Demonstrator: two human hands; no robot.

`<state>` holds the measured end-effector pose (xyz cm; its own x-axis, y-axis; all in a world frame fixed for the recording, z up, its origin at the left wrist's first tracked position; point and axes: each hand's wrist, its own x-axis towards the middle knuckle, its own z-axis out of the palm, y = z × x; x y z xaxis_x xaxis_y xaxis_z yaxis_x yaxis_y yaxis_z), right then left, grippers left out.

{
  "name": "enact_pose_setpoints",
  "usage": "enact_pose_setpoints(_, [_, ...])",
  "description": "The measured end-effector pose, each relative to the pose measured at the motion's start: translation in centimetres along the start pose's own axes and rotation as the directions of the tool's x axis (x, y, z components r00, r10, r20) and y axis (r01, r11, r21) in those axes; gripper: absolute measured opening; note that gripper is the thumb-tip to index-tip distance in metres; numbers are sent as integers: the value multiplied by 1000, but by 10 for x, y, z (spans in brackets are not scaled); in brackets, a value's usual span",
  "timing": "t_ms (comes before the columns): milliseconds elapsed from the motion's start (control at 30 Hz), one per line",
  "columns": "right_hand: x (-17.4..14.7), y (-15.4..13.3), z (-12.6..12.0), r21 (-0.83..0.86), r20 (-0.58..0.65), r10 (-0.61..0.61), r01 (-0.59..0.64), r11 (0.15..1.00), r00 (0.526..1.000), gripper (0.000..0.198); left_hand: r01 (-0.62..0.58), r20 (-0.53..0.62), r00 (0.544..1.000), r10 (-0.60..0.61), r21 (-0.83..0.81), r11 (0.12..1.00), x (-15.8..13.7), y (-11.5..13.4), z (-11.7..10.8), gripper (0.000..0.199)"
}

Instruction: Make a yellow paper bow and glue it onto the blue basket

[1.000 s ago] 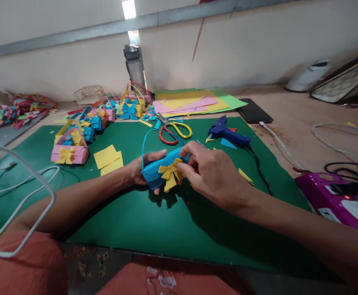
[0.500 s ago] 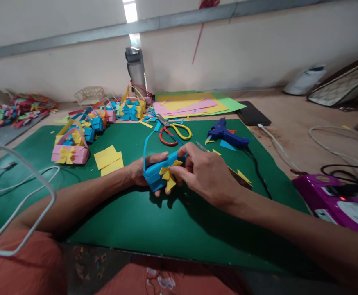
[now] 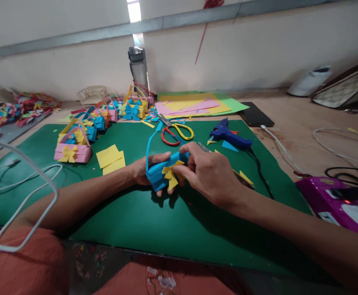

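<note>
A small blue paper handbag (image 3: 158,173) with a thin looped handle is held tilted above the green mat (image 3: 130,221). My left hand (image 3: 141,169) wraps round it from the left and beneath, its thumb along the top and fingertips showing below. On the bag's front sits a yellow paper bow (image 3: 172,173). My right hand (image 3: 208,172) is closed at the bag's right side, with the thumb pressed on the bow and the bent index finger at the top edge. Its other fingers are partly hidden.
Red-and-yellow-handled scissors (image 3: 177,133) and a blue glue gun (image 3: 229,134) lie beyond the hands. Yellow paper squares (image 3: 109,157) are at left, near finished bags such as a pink one (image 3: 73,152). A purple power strip (image 3: 323,200) stands right; a white cable (image 3: 48,180) loops at left.
The whole view has shifted slightly, so everything sits a little further right. Both hands keep the same hold on the blue paper handbag; the right thumb stays on the bow.
</note>
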<state>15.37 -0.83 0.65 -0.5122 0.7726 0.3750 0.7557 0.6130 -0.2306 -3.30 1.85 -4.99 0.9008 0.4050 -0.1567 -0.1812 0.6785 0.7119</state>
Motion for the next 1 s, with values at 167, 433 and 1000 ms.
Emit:
enact_pose_setpoints(167, [-2, 1, 0, -94, -95, -119, 110, 989, 988, 27, 2, 4, 1000, -2, 4, 1000, 0, 0, 1, 57])
enact_pose_setpoints(433, [-2, 4, 1, -94, -177, -227, 213, 972, 958, 23, -10, -22, 1000, 11, 50, 999, 1, 1, 6, 56])
enact_pose_setpoints(1000, [0, 9, 1, -182, -194, -279, 245, 952, 941, 34, 3, -30, 1000, -1, 62, 998, 0, 1, 5, 60])
